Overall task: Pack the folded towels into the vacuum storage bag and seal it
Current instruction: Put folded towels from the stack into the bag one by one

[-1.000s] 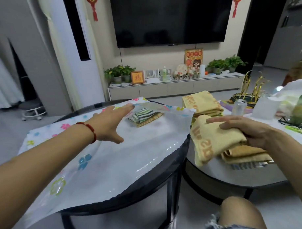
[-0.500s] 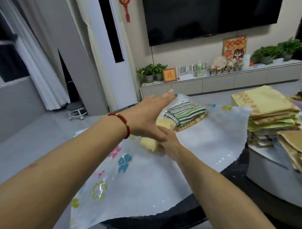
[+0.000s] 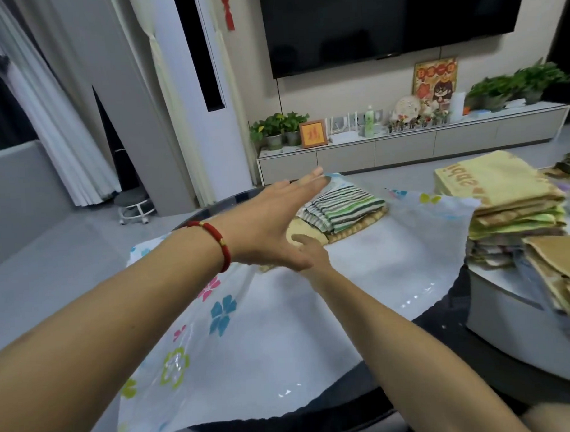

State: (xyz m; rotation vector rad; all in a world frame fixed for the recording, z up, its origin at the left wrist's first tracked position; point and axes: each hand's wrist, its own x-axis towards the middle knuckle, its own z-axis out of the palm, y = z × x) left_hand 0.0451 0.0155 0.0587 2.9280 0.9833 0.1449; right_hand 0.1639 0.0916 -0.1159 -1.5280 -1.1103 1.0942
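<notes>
- We are holding our left hand (image 3: 271, 222) flat above the far part of the translucent white vacuum storage bag printed with coloured flowers (image 3: 280, 313), fingers straight and grasping nothing, fingertips reaching the bag's far edge.
- We are wearing a red cord bracelet (image 3: 218, 240) on the left wrist.
- We are reaching our right hand (image 3: 309, 250) under the left one, towards a folded pale yellow towel (image 3: 305, 233); the left hand is covering most of it, so we cannot tell whether it is clenched on the towel or released.
- The bag is lying spread over a round dark glass desk (image 3: 348, 404), its near edge hanging over the desk's rim.
- A folded green-and-grey striped towel (image 3: 345, 209) is lying on a tan towel (image 3: 358, 226) at the far end of the bag, touching the yellow one; whether they are under the bag's top sheet we cannot tell.
- A stack of folded yellow and green towels (image 3: 503, 208) is sitting on a lower white round desk (image 3: 507, 321) to the right, apart from the bag.
- A second pile of folded tan towels (image 3: 557, 271) is lying just in front of that stack, at the right edge.
</notes>
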